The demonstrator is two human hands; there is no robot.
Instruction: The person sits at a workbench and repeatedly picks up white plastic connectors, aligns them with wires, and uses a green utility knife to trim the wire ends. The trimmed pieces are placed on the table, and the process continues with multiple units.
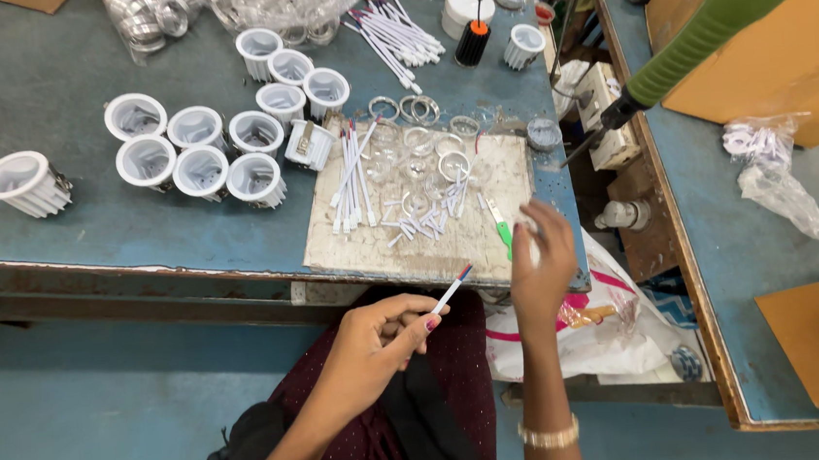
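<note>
Blue workbench [47, 74] before me holds white lamp housings [199, 149] and a worn board [469, 240]. Left hand [375, 345] pinches a white wire piece [451, 290] above my lap. Right hand [541, 268] curls over the board's near edge beside a green tool [501, 225], seemingly gripping something small and white. I judge I'm mid-assembly; bringing both hands together comes next.

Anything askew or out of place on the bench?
One white housing lies tipped on its side, apart from the upright group. Short wire pieces are scattered loosely over the work board. Nothing looks damaged.
</note>
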